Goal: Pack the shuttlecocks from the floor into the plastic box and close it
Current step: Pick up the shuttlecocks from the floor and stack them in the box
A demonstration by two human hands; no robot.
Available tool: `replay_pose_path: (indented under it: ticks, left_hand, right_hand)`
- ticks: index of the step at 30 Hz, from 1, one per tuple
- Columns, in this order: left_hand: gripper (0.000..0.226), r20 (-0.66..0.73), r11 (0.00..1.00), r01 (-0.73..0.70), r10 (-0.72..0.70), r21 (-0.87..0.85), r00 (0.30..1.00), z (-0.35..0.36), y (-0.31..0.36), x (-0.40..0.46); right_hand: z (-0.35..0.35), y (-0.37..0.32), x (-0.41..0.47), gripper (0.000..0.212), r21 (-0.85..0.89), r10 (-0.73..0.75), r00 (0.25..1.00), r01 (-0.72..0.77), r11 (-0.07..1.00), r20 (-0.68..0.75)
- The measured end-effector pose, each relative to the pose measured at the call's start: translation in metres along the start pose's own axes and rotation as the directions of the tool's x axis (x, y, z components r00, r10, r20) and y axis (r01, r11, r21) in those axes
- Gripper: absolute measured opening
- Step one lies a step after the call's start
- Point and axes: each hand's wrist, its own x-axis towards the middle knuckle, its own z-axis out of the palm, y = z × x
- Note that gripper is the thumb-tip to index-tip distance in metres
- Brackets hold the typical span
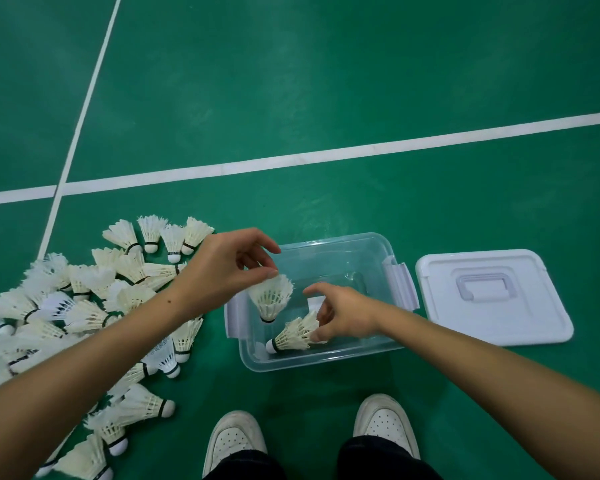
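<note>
Both hands are over the clear plastic box (pixel 326 355): the left hand (pixel 222 271) pinches an upright shuttlecock (pixel 271 297) by its feathers, and the right hand (pixel 340 315) grips a lying shuttlecock (pixel 297 336) inside. Cork-down nesting is advised, as the floor pile (pixel 84 306) remains large. Rightmost, the lid (pixel 492 296) is kept within reach.

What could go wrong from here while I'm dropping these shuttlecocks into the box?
1. The left hand pinches a shuttlecock only by its feather tips above the box; the feathers could bend, or it could slip.
2. The right hand sits inside the box on a second shuttlecock, so the two hands may collide.
3. The pile lies close to the shoes; a step could crush some.
</note>
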Motion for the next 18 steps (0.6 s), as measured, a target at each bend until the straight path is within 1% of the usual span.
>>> replay_pose_path:
  ticks: [3, 6, 8, 9, 11, 14, 18]
  left_hand:
    - [0.025, -0.025, 1.000, 0.019, -0.019, 0.023, 1.000, 0.018, 0.006, 0.008]
    - [0.024, -0.035, 0.994, 0.070, -0.067, 0.088, 0.997, 0.040, 0.010, 0.022]
    - [0.023, -0.031, 0.987, 0.105, -0.102, 0.120, 0.994, 0.053, 0.010, 0.031]
    - [0.023, -0.026, 0.983, 0.121, -0.118, 0.135, 0.993, 0.058, 0.009, 0.035]
    - [0.023, -0.021, 0.976, 0.152, -0.150, 0.158, 0.988, 0.068, 0.008, 0.041]
    - [0.021, -0.008, 0.966, 0.193, -0.195, 0.170, 0.981, 0.078, 0.005, 0.046]
    - [0.017, -0.025, 0.962, 0.221, -0.220, 0.160, 0.975, 0.086, 0.000, 0.052]
  right_hand:
    - [-0.016, -0.001, -0.022, 0.087, -0.033, -0.057, 0.989, 0.053, 0.998, -0.140]
    - [-0.023, -0.005, -0.041, 0.079, 0.044, -0.136, 0.942, 0.157, 0.987, -0.306]
    - [-0.021, -0.010, -0.047, 0.079, 0.067, -0.189, 0.907, 0.230, 0.971, -0.375]
    - [-0.019, -0.012, -0.048, 0.079, 0.059, -0.209, 0.894, 0.252, 0.966, -0.396]
    - [-0.014, -0.016, -0.048, 0.078, -0.013, -0.244, 0.863, 0.266, 0.964, -0.443]
    - [-0.011, -0.021, -0.046, 0.072, -0.120, -0.263, 0.827, 0.235, 0.965, -0.496]
    - [-0.008, -0.022, -0.044, 0.066, -0.152, -0.269, 0.861, 0.224, 0.963, -0.432]
